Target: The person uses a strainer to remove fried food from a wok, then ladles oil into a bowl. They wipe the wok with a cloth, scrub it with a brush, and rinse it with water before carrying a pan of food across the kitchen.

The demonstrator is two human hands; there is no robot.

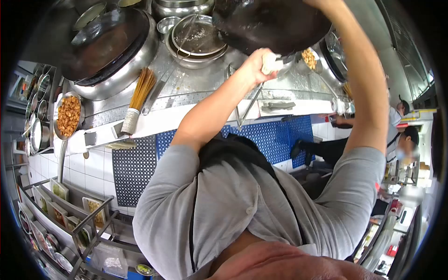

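Observation:
A dark wok (pixel 273 25) is tilted up at the top of the view, its black inner face showing. At its near rim my left hand (pixel 259 65) is closed around a folded white cloth (pixel 269 63). The wok's handle, if it lies inside the cloth, is hidden. My right hand (pixel 322 3) reaches to the wok's upper right side. The top edge of the view cuts it off, so its fingers do not show.
Left of the wok stand stacked metal bowls and a strainer (pixel 198 35), then another wok (pixel 107 42) on a round burner. A bamboo brush (pixel 141 91) lies near the counter's front edge. Browned food pieces fill a long-handled ladle (pixel 69 116). Co-workers (pixel 403 140) are at right.

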